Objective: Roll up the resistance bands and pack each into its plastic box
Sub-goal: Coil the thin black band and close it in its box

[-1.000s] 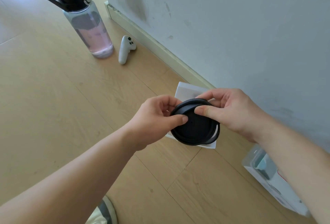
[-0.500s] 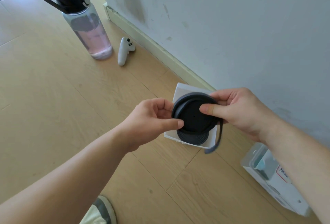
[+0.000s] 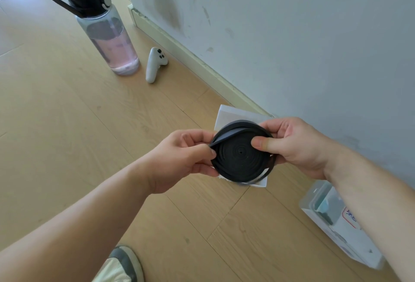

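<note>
Head view, item one: a black resistance band [image 3: 241,158], wound into a flat spiral disc, which I am holding up in the air between both hands with its face toward me. My left hand [image 3: 179,158] is gripping the disc's left edge, the thumb pressing on the front near where the outermost turn is lifting away from the coil and the fingers curling behind. My right hand [image 3: 298,147] is pinching the upper right of the disc, thumb lying flat across the front turns, fingers wrapping round the back. The two hands are sitting close together, parted only by the disc, and both are clamping on it. A slack stretch of band is hanging off the lower right rim. Item two: a white box [image 3: 229,113], lying open on the wooden floor [image 3: 67,147] behind the disc and just beside the skirting board [image 3: 190,61]. Only its far corner and near edge are showing round the band. Item three: a clear plastic box [image 3: 336,221], lying on the floor at lower right near the wall, partly hidden by my right forearm. Something teal and dark is showing through it, and it is carrying a white label with handwriting. Item four: a water bottle [image 3: 107,34], standing upright at far left, black lid and carry strap, pinkish liquid filling its lower part. Item five: a white controller [image 3: 155,63], lying just beside the bottle, between it and the skirting board. Item six: a grey shoe [image 3: 125,261], showing at the bottom edge.
</note>
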`<state>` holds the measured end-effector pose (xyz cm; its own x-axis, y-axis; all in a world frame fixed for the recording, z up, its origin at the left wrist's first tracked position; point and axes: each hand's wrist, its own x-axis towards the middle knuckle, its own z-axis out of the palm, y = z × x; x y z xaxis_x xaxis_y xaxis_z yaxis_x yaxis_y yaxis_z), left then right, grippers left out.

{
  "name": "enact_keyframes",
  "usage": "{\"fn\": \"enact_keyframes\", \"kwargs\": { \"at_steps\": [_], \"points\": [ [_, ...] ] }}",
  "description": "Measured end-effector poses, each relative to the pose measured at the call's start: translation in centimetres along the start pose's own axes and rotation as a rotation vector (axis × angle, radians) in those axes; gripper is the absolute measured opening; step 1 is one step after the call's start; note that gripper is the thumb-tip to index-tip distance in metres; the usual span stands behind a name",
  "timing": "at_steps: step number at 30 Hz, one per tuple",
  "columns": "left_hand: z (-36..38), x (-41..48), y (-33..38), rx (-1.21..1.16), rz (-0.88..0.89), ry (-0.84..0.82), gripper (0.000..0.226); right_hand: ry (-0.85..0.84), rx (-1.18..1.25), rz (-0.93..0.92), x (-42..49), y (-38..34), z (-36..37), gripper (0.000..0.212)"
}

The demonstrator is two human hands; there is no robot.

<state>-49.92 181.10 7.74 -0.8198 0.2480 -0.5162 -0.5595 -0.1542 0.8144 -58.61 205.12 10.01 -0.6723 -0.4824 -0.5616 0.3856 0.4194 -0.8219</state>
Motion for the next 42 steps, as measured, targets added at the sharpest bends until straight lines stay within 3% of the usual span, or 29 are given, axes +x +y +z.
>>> {"fn": "enact_keyframes", "kwargs": {
  "at_steps": [5, 8, 11, 17, 21, 24, 28, 30, 33, 35, 38, 39, 42],
  "points": [
    [-0.4, 0.3, -0.4, -0.058, 0.002, -0.063, 0.022, -0.002, -0.011, -0.026, 0.1, -0.3, -0.1, 0.017],
    [0.1, 0.4, -0.4, 0.002, 0.038, -0.008, 0.023, -0.075, -0.027, 0.007, 0.0, -0.1, 0.1, 0.013],
    [0.6, 0.5, -0.7, 0.017, 0.072, 0.095, 0.025, -0.041, -0.015, 0.003, 0.1, 0.1, 0.7, 0.012],
    [2.1, 0.5, -1.0, -0.153, 0.000, 0.114, 0.035, 0.136, 0.266, 0.002, 0.6, 1.1, 2.2, 0.014],
    [2.1, 0.3, -1.2, -0.149, 0.008, 0.223, 0.027, 0.048, 0.335, 0.063, 0.4, 1.3, 1.7, 0.021],
    [1.5, -0.4, -0.1, 0.141, 0.002, 0.262, 0.021, 0.007, 0.141, 0.113, -0.2, 1.8, 0.3, 0.024],
    [1.3, -1.3, 2.4, 0.843, 0.035, 0.262, 0.013, 0.051, -0.162, 0.137, -1.6, 1.7, -0.5, 0.016],
    [1.4, -1.8, 3.7, 1.054, 0.039, 0.204, 0.011, 0.001, -0.262, 0.147, -2.4, 0.6, -0.6, 0.032],
    [2.3, -2.6, 4.8, 1.205, 0.065, 0.074, 0.012, -0.057, -0.397, 0.078, -3.2, -1.1, 1.1, 0.077],
    [2.9, -3.1, 5.0, 1.204, 0.109, 0.039, 0.009, -0.063, -0.451, 0.050, -3.3, -1.9, 2.8, 0.072],
    [2.9, -3.2, 5.2, 1.132, 0.189, 0.111, 0.013, 0.009, -0.502, -0.054, -3.0, -2.6, 4.3, 0.023],
    [2.5, -3.2, 5.2, 1.034, 0.200, 0.163, 0.015, 0.035, -0.479, -0.081, -2.9, -2.6, 4.4, 0.015],
    [1.3, -3.2, 4.3, 0.571, 0.111, 0.239, 0.017, 0.062, -0.080, -0.084, -2.5, -1.8, 4.2, 0.020]
  ]
}}
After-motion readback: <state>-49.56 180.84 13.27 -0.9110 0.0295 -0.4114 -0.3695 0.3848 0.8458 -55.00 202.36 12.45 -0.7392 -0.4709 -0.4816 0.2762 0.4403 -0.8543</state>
